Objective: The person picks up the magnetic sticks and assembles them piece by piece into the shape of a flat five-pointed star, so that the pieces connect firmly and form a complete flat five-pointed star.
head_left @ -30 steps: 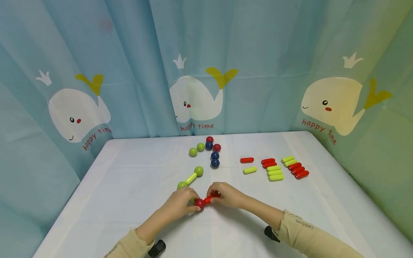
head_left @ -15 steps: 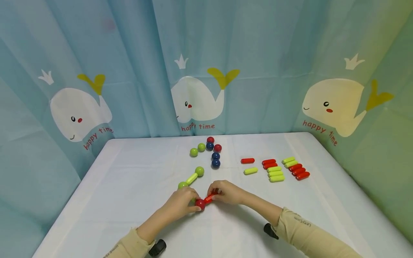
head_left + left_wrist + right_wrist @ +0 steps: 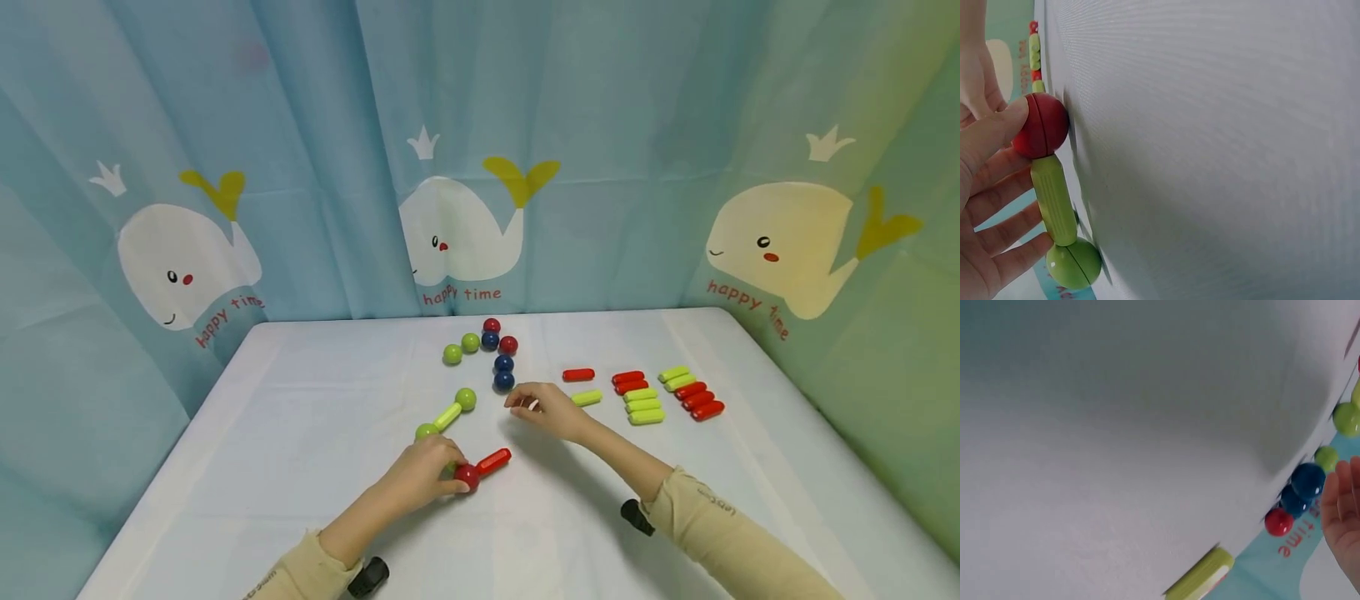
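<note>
My left hand [image 3: 427, 468] pinches a red ball [image 3: 467, 477] between thumb and fingers. In the left wrist view a grooved green rod [image 3: 1055, 200] runs from that ball to a green ball [image 3: 1074, 262], the other fingers lying along it. A red rod [image 3: 494, 462] sticks out from the red ball's right side. Beyond the left hand, another green rod [image 3: 448, 417] links two green balls. My right hand [image 3: 551, 410] hovers over the table with fingers slightly bent, holding nothing. Close to it are two blue balls [image 3: 504, 381] and a loose green rod [image 3: 587, 398], partly hidden by the hand.
Loose green balls [image 3: 452, 355], red balls [image 3: 508, 345] and blue balls cluster toward the table's back. To the right lie a single red rod [image 3: 578, 375] and groups of green rods [image 3: 647, 417] and red rods [image 3: 708, 411]. A curtain [image 3: 330, 208] hangs behind the table.
My right hand has let go of the red rod and moved up and to the right, leaving the rod joined to the red ball. The left hand keeps its hold.
</note>
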`<state>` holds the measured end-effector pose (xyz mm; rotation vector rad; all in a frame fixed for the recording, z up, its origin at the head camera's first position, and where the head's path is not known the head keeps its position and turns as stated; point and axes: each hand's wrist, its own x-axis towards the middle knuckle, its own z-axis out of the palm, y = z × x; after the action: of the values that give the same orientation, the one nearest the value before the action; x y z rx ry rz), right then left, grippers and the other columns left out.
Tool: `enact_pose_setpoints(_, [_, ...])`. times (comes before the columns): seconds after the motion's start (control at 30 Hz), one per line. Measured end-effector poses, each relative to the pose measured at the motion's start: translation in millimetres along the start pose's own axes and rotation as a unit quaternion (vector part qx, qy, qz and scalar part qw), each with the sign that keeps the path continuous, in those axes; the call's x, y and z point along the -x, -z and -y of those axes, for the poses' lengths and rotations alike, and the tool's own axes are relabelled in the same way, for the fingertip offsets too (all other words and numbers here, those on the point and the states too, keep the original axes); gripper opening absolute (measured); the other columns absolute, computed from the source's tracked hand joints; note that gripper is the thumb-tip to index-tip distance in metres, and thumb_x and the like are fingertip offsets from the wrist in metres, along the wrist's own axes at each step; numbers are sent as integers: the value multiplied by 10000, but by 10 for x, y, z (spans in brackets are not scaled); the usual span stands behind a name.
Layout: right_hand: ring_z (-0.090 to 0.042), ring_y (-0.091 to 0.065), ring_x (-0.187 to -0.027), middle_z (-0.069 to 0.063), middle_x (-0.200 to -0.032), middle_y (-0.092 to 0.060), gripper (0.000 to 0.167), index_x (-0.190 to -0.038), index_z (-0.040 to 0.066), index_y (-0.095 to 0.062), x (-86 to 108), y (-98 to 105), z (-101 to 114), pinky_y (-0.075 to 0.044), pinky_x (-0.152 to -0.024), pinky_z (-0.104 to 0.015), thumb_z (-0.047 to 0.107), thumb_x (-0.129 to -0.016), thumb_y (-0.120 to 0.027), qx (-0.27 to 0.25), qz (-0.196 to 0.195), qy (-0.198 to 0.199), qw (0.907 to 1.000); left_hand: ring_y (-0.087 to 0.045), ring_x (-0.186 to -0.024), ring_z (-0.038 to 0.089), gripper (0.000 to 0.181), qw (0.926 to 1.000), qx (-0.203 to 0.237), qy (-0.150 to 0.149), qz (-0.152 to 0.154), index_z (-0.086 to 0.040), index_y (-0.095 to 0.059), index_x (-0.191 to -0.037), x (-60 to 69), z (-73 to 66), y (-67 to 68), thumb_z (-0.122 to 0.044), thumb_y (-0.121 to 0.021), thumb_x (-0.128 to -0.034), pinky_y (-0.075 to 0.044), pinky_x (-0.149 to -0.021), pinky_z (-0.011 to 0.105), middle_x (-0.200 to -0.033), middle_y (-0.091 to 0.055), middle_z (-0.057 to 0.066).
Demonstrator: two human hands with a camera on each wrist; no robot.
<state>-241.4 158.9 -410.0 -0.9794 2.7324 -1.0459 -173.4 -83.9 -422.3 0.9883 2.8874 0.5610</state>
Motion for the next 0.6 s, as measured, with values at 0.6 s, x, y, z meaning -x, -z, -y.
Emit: enact_pose_setpoints(0.6, [-287,-615,-890,-173,-1031,-659,166,-1013,-30,-649,-307,16,-236,-533,-781,-393,-37,-851,-615,397,-940,-392,9940,-606,-923,156,256,10000,37,77,18,-78,-738,-937,0,-22,16,-250,-787,-754,-503,-804,305,-932,-711,-3])
